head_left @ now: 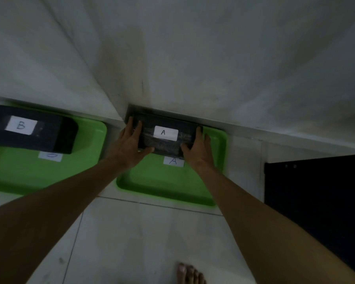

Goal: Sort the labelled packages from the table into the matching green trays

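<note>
My left hand [129, 144] and right hand [197, 148] grip the A package [166, 138] by its ends, at the far end of the A tray [168, 185]. The B package [29, 128] already sits in the left tray [49, 175]. No counter shows, so I cannot tell what remains.

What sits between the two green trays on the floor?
Only bare floor tile separates the B tray from the A tray; the left hand hangs above that gap, head view.

Two green trays on a pale tiled floor against a white wall, left hand [129, 143] and right hand [197, 148] gripping the ends of a dark package [166, 140] labelled A over the tray marked A [162, 181], at nine o'clock a dark package labelled B [29, 128] lying in the other tray [49, 173], bare toes [190, 273] at six o'clock, black panel [316, 191] at three o'clock.
</note>
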`<move>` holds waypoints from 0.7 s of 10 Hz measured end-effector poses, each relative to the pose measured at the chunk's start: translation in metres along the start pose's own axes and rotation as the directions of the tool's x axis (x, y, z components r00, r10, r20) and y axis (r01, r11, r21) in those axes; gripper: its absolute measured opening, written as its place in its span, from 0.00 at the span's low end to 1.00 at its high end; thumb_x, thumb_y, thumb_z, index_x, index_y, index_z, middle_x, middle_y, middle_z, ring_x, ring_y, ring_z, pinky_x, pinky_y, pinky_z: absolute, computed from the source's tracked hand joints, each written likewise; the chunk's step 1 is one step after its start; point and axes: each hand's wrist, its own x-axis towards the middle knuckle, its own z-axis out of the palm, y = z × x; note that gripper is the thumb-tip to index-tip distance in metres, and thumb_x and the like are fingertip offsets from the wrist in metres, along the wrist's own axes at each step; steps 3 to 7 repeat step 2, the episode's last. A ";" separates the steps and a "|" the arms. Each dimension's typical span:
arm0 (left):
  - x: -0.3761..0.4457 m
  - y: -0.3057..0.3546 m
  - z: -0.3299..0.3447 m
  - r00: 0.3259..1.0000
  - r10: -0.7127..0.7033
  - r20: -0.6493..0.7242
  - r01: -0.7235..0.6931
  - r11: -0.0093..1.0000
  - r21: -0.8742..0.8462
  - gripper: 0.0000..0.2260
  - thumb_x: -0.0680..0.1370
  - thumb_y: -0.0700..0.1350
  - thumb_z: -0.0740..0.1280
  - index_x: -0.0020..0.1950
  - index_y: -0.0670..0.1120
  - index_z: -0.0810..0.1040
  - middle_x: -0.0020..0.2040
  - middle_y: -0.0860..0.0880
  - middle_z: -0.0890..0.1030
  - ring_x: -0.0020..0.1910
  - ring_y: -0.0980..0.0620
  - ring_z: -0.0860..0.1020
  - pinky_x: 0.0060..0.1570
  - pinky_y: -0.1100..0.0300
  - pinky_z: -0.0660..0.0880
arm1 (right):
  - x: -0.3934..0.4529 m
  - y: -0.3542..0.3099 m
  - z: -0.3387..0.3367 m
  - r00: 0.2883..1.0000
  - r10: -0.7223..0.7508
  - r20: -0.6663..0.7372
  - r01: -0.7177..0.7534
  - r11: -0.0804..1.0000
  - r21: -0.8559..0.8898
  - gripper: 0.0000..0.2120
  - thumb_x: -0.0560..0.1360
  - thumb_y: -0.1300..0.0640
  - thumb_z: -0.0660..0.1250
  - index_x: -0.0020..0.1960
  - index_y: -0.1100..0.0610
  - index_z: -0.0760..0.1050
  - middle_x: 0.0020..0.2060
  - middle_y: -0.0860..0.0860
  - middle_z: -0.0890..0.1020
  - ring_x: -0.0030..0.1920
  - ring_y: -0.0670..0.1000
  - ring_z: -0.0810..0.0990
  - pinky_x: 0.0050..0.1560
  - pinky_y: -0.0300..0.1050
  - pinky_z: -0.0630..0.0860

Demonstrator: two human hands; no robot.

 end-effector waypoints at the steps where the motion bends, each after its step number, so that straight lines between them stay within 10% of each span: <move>1: -0.012 0.011 -0.021 1.000 -0.018 0.001 0.018 1.000 0.001 0.42 0.77 0.59 0.67 0.81 0.45 0.48 0.81 0.40 0.46 0.78 0.36 0.52 0.75 0.41 0.57 | -0.022 -0.006 -0.014 1.000 0.006 -0.009 -0.006 1.000 -0.030 0.37 0.80 0.50 0.65 0.82 0.53 0.50 0.81 0.60 0.52 0.79 0.62 0.57 0.75 0.59 0.63; 2: -0.035 0.021 -0.054 1.000 0.002 0.028 -0.001 0.999 -0.035 0.33 0.77 0.54 0.69 0.78 0.47 0.61 0.79 0.38 0.57 0.76 0.35 0.58 0.72 0.40 0.62 | -0.054 -0.025 -0.041 1.000 -0.010 -0.009 0.009 0.996 -0.090 0.29 0.80 0.52 0.64 0.79 0.57 0.61 0.78 0.61 0.61 0.76 0.60 0.63 0.72 0.56 0.67; 7: -0.035 0.021 -0.054 1.000 0.002 0.028 -0.001 0.999 -0.035 0.33 0.77 0.54 0.69 0.78 0.47 0.61 0.79 0.38 0.57 0.76 0.35 0.58 0.72 0.40 0.62 | -0.054 -0.025 -0.041 1.000 -0.010 -0.009 0.009 0.996 -0.090 0.29 0.80 0.52 0.64 0.79 0.57 0.61 0.78 0.61 0.61 0.76 0.60 0.63 0.72 0.56 0.67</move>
